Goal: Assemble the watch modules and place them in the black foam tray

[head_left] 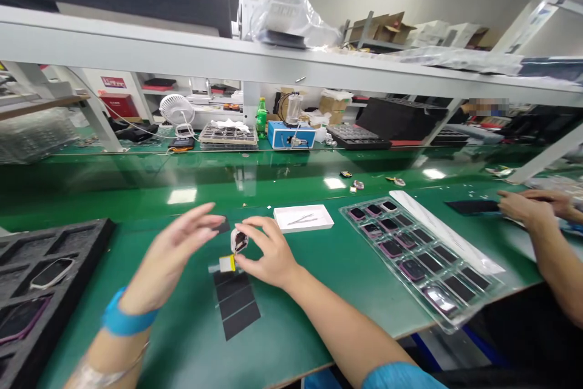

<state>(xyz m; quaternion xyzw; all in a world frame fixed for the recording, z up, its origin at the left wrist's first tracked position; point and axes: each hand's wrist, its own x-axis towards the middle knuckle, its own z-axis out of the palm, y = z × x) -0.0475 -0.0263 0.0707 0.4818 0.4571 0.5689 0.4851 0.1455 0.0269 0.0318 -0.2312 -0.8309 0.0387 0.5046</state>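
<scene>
My right hand (268,253) pinches a small white watch case (238,241) between thumb and fingers, above the green bench. A silver battery with yellow tape (226,264) hangs at its lower side. My left hand (180,240) is raised to the left of the case with its fingers stretched out, slightly blurred and holding nothing. Below the battery lies a clear sheet with black rectangles (237,303). Behind my right hand stands a shallow white box (325,224) with tweezers (303,219) in it.
On the right lies a clear plastic tray (371,255) of watch cases and dark panels. A black foam tray (102,237) with watch parts is at left. Another person's hands (531,207) work at far right. A shelf beam (182,52) crosses above the bench.
</scene>
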